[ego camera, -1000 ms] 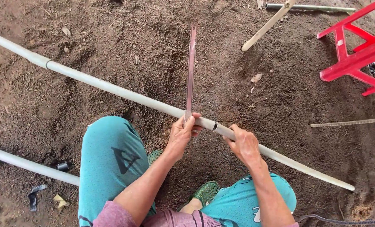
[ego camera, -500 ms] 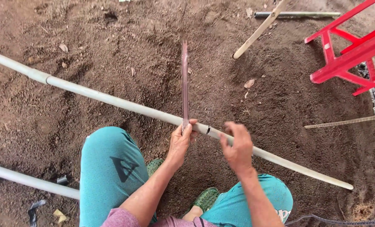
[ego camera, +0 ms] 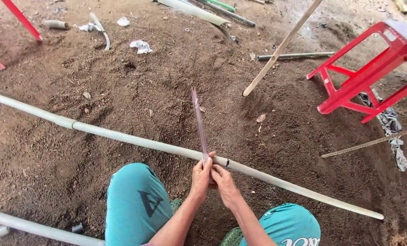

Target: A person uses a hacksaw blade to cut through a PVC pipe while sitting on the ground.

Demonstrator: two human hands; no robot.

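Observation:
A long grey-white pipe lies across the dirt in front of my knees. My left hand grips the near end of a thin reddish saw blade, which points away from me and rests across the pipe. My right hand is pressed against the left hand at the same spot, fingers on the blade's end and the pipe. A dark mark rings the pipe just right of my hands. My teal trouser knees frame both arms.
A red plastic stool stands at the right, with a wooden stick leaning beside it. A second pale pipe lies at the lower left. Thin rods, pipe scraps and litter are scattered on the soil farther back.
My right hand has come left from the pipe to join the left hand at the blade's end. The view has tilted up, showing more ground and the stool.

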